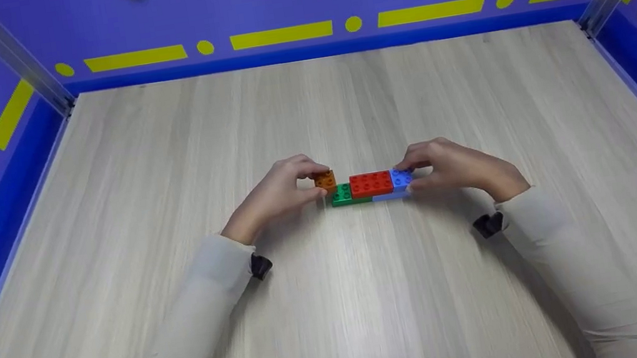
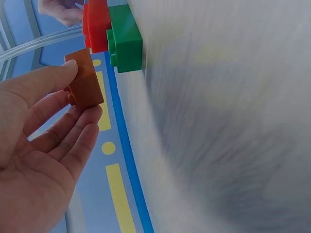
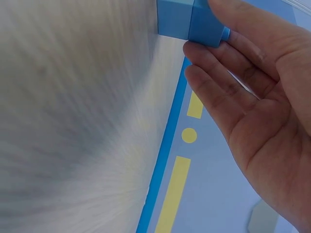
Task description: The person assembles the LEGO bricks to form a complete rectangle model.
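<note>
Between thumb and fingers, my left hand point(image 1: 282, 192) pinches an orange-brown brick point(image 1: 325, 182) with studs on top. In the left wrist view that brick point(image 2: 86, 80) is apart from the green brick point(image 2: 127, 41), held close to its end. The green brick point(image 1: 341, 193) lies on the table with bare studs at its left end. A red brick point(image 1: 371, 184) sits on it and on a blue brick point(image 1: 389, 196) beside it. A second blue brick point(image 1: 400, 177) stands on top at the right end. My right hand point(image 1: 449, 162) pinches this upper blue brick point(image 3: 206, 22) by its sides.
A wood-grain table top point(image 1: 337, 302) stretches around the bricks. Blue-purple panels point(image 1: 268, 9) with yellow dashes and dots border it at the back and both sides, with metal posts point(image 1: 13, 60) at the far corners. Both wrists wear a small black device point(image 1: 260, 266).
</note>
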{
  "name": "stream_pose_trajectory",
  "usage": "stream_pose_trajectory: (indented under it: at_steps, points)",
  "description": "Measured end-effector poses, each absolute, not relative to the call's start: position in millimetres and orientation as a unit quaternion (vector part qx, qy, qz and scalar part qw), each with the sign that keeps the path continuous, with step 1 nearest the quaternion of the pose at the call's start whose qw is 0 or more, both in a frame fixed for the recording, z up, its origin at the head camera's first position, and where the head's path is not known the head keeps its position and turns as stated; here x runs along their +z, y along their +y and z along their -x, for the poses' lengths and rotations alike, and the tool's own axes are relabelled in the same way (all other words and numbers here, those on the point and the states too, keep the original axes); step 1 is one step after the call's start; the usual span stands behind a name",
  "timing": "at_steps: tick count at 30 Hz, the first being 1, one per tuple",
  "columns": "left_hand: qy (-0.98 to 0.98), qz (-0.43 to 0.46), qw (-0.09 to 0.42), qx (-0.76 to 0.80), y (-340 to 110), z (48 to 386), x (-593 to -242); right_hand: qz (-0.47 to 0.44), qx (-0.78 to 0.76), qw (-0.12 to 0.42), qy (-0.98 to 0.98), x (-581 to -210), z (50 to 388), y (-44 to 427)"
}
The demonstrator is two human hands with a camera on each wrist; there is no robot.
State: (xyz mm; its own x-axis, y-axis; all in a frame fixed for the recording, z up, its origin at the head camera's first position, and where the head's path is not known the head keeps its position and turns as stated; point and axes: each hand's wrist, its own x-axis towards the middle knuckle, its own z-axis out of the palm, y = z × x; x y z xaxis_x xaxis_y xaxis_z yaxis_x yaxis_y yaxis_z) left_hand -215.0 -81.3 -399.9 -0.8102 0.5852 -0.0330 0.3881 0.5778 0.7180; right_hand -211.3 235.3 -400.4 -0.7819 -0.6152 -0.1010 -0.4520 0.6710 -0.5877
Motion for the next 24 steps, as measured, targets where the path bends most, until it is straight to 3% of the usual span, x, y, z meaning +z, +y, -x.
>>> stream_pose_trajectory:
  at_steps: [24]
  points:
    - [0.876, -0.319, 0.127, 0.339, -66.6, 213.9, -408.6, 0.306, -0.290, 0.140, 0.896, -401.1, 210.7, 237.3]
